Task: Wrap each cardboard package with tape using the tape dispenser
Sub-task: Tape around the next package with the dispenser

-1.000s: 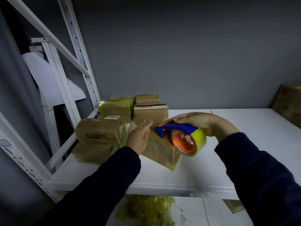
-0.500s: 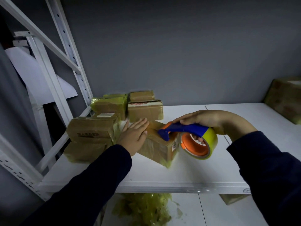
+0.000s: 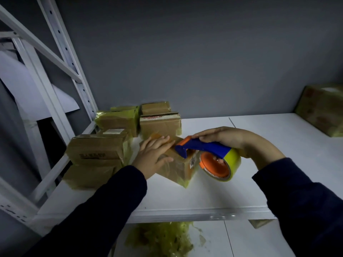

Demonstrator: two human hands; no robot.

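A small cardboard package (image 3: 178,167) lies on the white shelf (image 3: 185,197), its lower edges showing yellowish tape. My left hand (image 3: 154,156) rests flat on its top with fingers straight. My right hand (image 3: 226,140) grips the tape dispenser (image 3: 209,154), which has a blue handle, an orange hub and a yellow tape roll. The dispenser's blue front edge sits on the package's right top edge, just right of my left fingertips.
Several taped cardboard packages (image 3: 96,151) are stacked at the shelf's left rear, beside the white rack upright (image 3: 74,71). A larger box (image 3: 323,110) stands at the far right. Crumpled yellow tape (image 3: 163,238) lies on the lower shelf.
My right hand has drawn the dispenser rightward across the package top toward its right edge. My left hand has stayed flat on the package.
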